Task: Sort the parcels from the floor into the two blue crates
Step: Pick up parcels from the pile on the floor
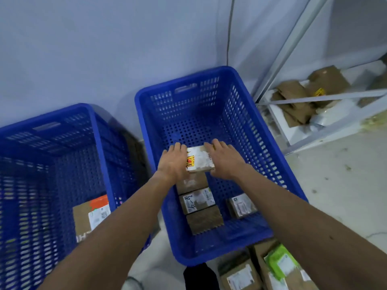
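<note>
Our left hand (172,163) and right hand (226,163) grip between them one parcel (201,161) with a red-and-yellow sticker inside the right blue crate (251,122), where four other parcels (196,200) lie, one label carrying handwriting we cannot read, while the left blue crate (98,130) holds a single orange-taped parcel (92,218).

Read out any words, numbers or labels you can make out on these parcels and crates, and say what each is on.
"HT", partly cut off and uncertain: pale letters on the brown parcel in the left crate.
Handwritten marks on the white-labelled parcel in the right crate: illegible.
Red and yellow sticker on the held parcel: blurred.
Shipping labels on the floor parcels: too small.
</note>
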